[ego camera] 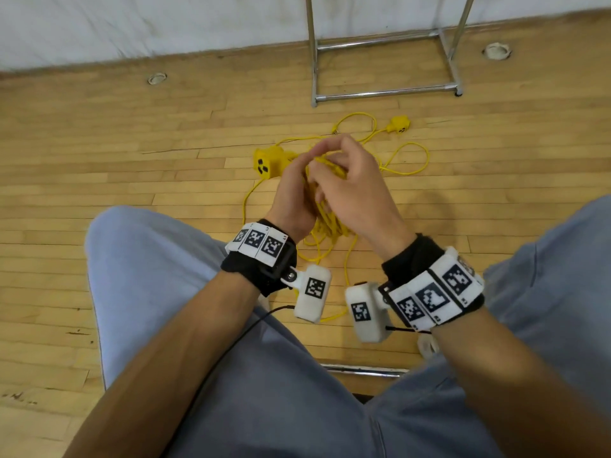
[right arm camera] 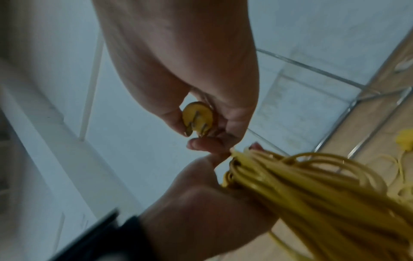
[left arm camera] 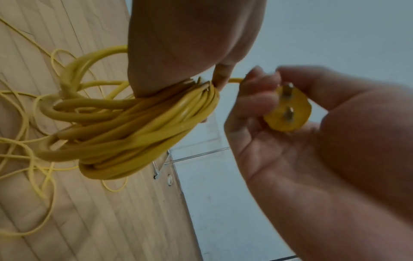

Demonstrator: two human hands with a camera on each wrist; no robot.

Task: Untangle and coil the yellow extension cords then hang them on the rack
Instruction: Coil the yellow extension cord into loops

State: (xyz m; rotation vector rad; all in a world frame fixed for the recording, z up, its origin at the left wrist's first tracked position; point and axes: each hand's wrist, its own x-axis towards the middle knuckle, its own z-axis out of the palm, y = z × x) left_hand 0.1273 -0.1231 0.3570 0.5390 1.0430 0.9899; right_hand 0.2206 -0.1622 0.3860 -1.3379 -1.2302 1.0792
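Yellow — one coil (left arm camera: 134, 127), one plug (left arm camera: 288, 113)

Top of the rack (ego camera: 383, 90) cut off by the head picture's upper edge. Part of the coil of yellow cord (left arm camera: 134, 127) hidden inside the left hand (ego camera: 292, 193). Plug (left arm camera: 288, 111) hidden behind the right hand (ego camera: 353, 190) in the head view, seen only from the wrists. Right hand fingers (left arm camera: 257, 98) blurry in the left wrist picture. Socket end (right arm camera: 405, 140) on the floor small and fuzzy in the right wrist picture, cut by the edge. Loose cord on the floor (ego camera: 410, 160) partly hidden behind both hands.
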